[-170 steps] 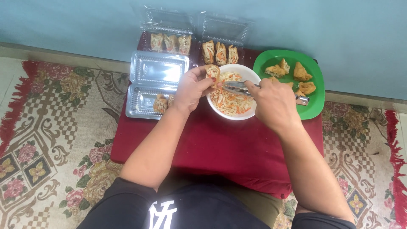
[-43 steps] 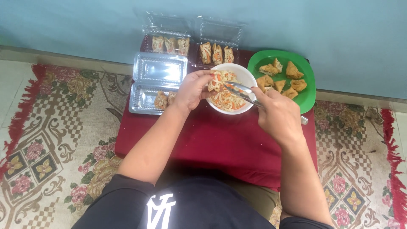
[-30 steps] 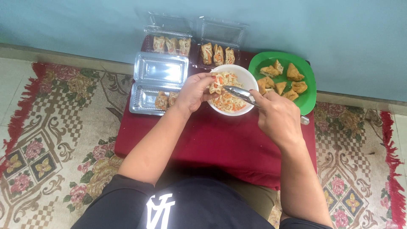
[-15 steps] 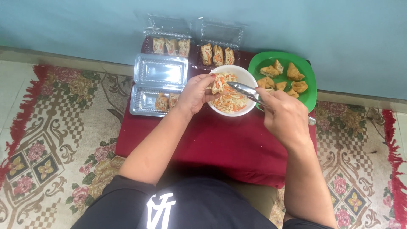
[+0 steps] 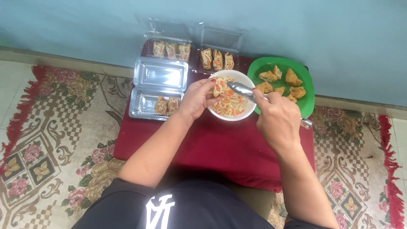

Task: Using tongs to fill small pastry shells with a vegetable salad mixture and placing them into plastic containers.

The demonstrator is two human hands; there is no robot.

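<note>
Left hand (image 5: 196, 98) curls its fingers around a stuffed tofu piece (image 5: 220, 86) over the white bowl (image 5: 246, 114); right hand (image 5: 277, 118) fist-grips metal tongs (image 5: 245, 90), tips just beside those fingers.

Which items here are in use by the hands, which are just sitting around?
In use: left hand holding a stuffed piece over the white bowl of filling; right hand holding metal tongs; open tray with two filled pieces.
Lying about: green plate of fried pieces, two filled clear boxes, rug.
</note>
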